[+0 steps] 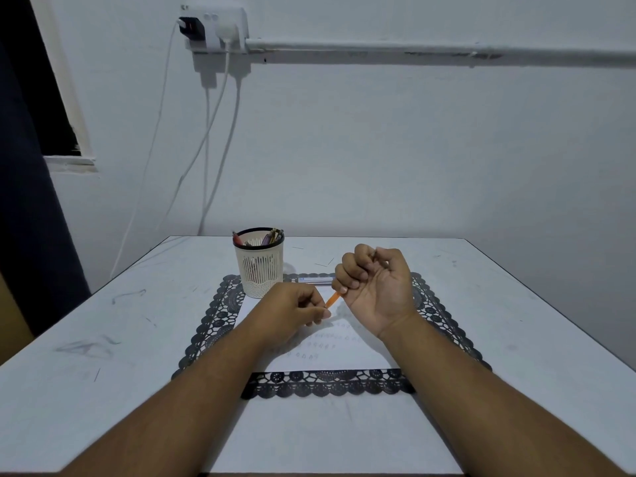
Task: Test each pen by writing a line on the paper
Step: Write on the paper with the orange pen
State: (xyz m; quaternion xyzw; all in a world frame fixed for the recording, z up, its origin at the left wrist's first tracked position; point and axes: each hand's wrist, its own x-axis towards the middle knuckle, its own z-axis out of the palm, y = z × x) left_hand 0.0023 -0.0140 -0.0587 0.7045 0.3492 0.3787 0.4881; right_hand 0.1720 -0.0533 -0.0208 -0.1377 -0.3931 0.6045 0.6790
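Note:
My right hand (373,282) is turned palm up above the paper, its fingers curled round an orange pen (333,299). Only a short orange stretch of the pen shows between the two hands. My left hand (297,309) pinches the pen's lower end with thumb and fingertips. Under both hands lies a white sheet of paper (351,352) with several rows of small faint marks. A cream slotted pen holder (258,263) with a dark rim stands left of the hands, with several pens (272,236) in it.
The paper lies on a black lace placemat (330,387) on a white scuffed table (103,356). Another pen or flat object (315,279) lies at the mat's far edge behind my hands. White cables (220,132) hang from a wall socket behind the table.

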